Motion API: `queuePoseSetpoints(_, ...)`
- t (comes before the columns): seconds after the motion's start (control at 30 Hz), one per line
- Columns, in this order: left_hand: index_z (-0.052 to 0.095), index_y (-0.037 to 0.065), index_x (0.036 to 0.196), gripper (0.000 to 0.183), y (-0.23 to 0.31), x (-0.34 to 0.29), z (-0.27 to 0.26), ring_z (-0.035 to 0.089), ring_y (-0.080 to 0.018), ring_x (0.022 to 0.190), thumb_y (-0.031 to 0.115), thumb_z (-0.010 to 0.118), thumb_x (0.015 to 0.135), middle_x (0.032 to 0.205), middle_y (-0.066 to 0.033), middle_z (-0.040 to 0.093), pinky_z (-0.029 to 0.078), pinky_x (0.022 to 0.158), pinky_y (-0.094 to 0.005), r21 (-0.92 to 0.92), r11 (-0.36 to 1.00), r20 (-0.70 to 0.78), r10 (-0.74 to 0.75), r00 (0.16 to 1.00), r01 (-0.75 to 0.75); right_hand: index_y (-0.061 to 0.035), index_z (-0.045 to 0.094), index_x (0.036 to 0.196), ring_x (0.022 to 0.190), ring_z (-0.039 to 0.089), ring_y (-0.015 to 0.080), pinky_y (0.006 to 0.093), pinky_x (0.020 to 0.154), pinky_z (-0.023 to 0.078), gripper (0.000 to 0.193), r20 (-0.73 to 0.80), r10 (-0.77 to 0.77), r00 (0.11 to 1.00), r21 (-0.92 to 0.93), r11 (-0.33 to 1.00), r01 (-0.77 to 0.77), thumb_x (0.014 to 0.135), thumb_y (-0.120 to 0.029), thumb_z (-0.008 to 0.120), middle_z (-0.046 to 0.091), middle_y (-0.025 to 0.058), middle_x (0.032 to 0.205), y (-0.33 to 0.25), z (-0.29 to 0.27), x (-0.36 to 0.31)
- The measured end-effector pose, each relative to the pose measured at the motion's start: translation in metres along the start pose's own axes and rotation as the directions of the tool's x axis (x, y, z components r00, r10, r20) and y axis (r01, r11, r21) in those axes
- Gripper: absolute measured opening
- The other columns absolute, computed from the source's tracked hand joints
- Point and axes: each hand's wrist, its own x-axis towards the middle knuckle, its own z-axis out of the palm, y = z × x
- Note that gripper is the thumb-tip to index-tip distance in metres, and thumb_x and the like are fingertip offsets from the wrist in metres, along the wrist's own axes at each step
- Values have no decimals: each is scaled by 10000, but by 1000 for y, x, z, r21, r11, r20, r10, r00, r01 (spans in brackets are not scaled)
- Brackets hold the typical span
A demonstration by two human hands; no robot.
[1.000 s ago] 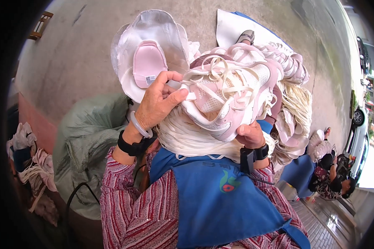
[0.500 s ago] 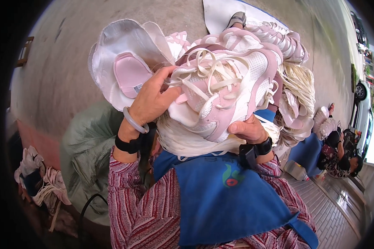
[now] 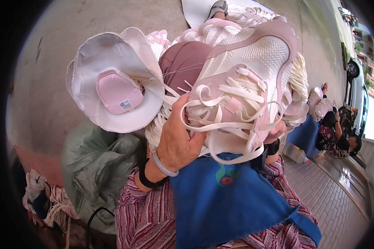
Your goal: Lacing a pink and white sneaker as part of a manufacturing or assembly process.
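Held over my lap is a pink and white mesh shoe upper (image 3: 253,54), tilted, with loose cream laces (image 3: 237,89) looping down its front. My left hand (image 3: 176,139) is closed around its left edge, the thumb under the laces. At the right edge my right hand (image 3: 277,129) grips the same upper; most of its fingers are hidden behind the material. Beyond my left hand, another shoe upper (image 3: 81,95) lies with its white inside and a pink tongue piece (image 3: 116,89) showing. A blue apron (image 3: 237,199) covers my lap.
More pink and white uppers (image 3: 220,31) are piled at the far side, with cream laces (image 3: 300,76) bundled at the right. A green sack (image 3: 99,153) stands at my left. Another person (image 3: 340,133) sits at the far right, near a plastic jug (image 3: 296,153).
The held upper has turned and swung toward the right, its laces now hanging nearer me. My left hand has moved right and closer to me. The other upper appears further left.
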Motion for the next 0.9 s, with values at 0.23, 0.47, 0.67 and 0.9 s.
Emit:
queuePoseSetpoints(0.23, 209, -68, 1402, 833, -5, 2, 16, 570, -278, 1124, 196, 734, 812, 1290, -221, 460, 507, 887, -368, 192, 979, 154, 37, 987, -67, 119, 595, 1078, 840, 679, 335, 446, 791, 575, 546, -142, -82, 986, 225, 968, 113, 589, -123, 566, 669, 232, 1001, 13, -127, -40)
queuePoseSetpoints(0.47, 121, -71, 1435, 986, -9, 13, 20, 573, -394, 1102, 187, 768, 737, 1293, -295, 441, 499, 868, -402, 216, 972, 173, 54, 983, -91, 100, 558, 1179, 892, 677, 339, 444, 832, 561, 623, -139, -122, 983, 213, 965, 150, 594, -115, 559, 668, 227, 1042, 18, -116, -24)
queuePoseSetpoints(0.67, 123, -75, 1441, 1000, -7, 19, 31, 543, -435, 1128, 204, 768, 730, 1324, -330, 402, 517, 847, -417, 348, 928, 141, 86, 986, -131, 78, 535, 1208, 863, 685, 305, 400, 772, 589, 606, -272, -148, 951, 76, 982, 174, 646, -146, 531, 653, 211, 1053, 7, -154, -39)
queuePoseSetpoints(0.9, 139, -42, 1451, 949, -11, 17, 26, 625, -353, 1035, 180, 749, 758, 1188, -265, 557, 522, 838, -384, 307, 937, 116, 138, 984, -168, 73, 539, 1206, 876, 679, 317, 422, 787, 585, 614, -691, 125, 712, 528, 760, 380, 630, -138, 549, 655, 208, 1049, 11, -108, -17)
